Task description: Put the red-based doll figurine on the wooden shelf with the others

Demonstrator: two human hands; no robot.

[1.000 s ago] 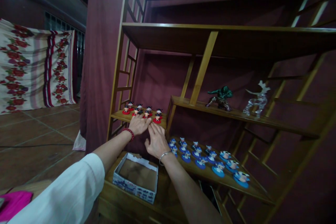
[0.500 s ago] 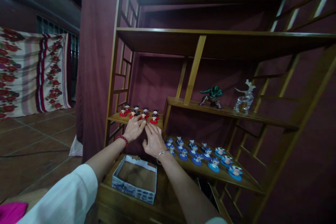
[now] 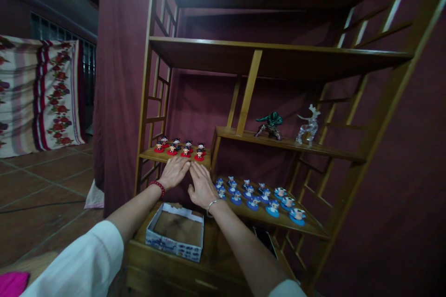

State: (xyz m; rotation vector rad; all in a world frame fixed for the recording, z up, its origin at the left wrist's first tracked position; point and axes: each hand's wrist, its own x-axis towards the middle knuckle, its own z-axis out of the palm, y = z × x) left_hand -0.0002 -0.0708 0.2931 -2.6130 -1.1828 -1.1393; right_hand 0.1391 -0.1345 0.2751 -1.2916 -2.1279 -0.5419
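Several small figurines with red bases (image 3: 186, 151) stand in two rows on the short left shelf (image 3: 149, 153). My left hand (image 3: 175, 171) is just in front of that shelf's edge, palm down with fingers stretched out. Beside it, my right hand (image 3: 202, 185) is likewise flat and extended, its fingertips close to the left hand's. Neither hand holds anything; whether the fingertips touch the shelf edge I cannot tell. Below the hands sits an open cardboard box (image 3: 174, 247) with bare brown inside and a printed front.
Several figurines with blue bases (image 3: 253, 202) stand in rows on the lower right shelf (image 3: 313, 229). Above them are a dark green crouching figure (image 3: 270, 126) and a clear deer-like ornament (image 3: 308, 126). A wooden upright (image 3: 249, 93) divides the upper bay. A curtain (image 3: 118, 102) hangs left.
Both hands have drawn back slightly from the red-based figurines, so the front row shows more fully. The camera view has shifted a little. The figurines keep their arrangement.
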